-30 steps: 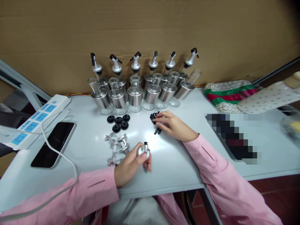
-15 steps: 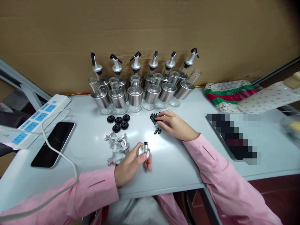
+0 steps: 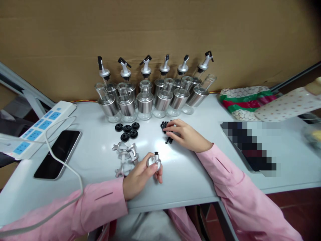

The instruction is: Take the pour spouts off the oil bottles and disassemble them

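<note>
My left hand (image 3: pixel 144 172) is closed around a silver pourer top (image 3: pixel 153 162), which has a small black tip on its spout. My right hand (image 3: pixel 185 134) reaches over a cluster of small black levers (image 3: pixel 164 125), thumb and fingers apart, fingertips touching the parts. Small black caps (image 3: pixel 170 140) lie just below its thumb. Left of the hands are several loose silver pourer tops (image 3: pixel 124 154). Beyond them sit several round black stoppers (image 3: pixel 127 129).
Several glass bottles with steel sleeves (image 3: pixel 145 102) stand open-necked in front; behind them, others carry pourers (image 3: pixel 145 69). A phone (image 3: pixel 57 154), power strip (image 3: pixel 37 129) and white cable (image 3: pixel 75 170) are at left. At right lie a dark, pixelated device (image 3: pixel 247 147) and a patterned bag (image 3: pixel 245 100).
My right fingertips have shifted slightly left and down over the black levers, and the small parts beneath have moved a little. My left hand holds the pourer top in the same place.
</note>
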`<move>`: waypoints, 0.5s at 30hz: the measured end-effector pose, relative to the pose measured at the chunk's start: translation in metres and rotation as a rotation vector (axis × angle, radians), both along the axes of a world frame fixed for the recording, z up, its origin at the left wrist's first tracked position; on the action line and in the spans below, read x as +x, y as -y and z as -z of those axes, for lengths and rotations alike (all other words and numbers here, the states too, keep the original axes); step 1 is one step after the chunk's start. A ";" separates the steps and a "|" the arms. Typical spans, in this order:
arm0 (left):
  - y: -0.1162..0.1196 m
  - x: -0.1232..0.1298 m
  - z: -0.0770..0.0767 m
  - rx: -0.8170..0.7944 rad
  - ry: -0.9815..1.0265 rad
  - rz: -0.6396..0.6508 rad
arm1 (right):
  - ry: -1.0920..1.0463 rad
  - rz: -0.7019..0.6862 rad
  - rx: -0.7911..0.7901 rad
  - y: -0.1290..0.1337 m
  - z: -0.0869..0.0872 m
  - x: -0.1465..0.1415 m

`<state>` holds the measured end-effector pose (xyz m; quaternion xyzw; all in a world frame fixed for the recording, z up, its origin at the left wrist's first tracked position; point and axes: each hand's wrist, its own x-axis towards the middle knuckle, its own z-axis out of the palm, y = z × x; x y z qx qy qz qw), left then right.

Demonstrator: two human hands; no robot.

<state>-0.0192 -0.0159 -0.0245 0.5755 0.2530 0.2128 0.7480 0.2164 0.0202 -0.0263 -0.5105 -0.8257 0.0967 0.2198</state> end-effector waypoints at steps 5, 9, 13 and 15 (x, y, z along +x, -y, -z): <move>0.000 0.000 0.000 -0.001 0.011 0.002 | 0.014 0.010 0.004 -0.001 0.000 0.002; 0.000 0.000 -0.001 0.001 -0.001 0.005 | 0.007 0.011 0.007 -0.001 -0.001 0.004; 0.000 -0.001 -0.002 -0.001 -0.006 0.007 | -0.043 0.099 0.073 -0.002 -0.002 0.014; 0.000 -0.001 -0.002 -0.001 -0.010 0.009 | -0.045 0.152 0.101 -0.003 -0.001 0.020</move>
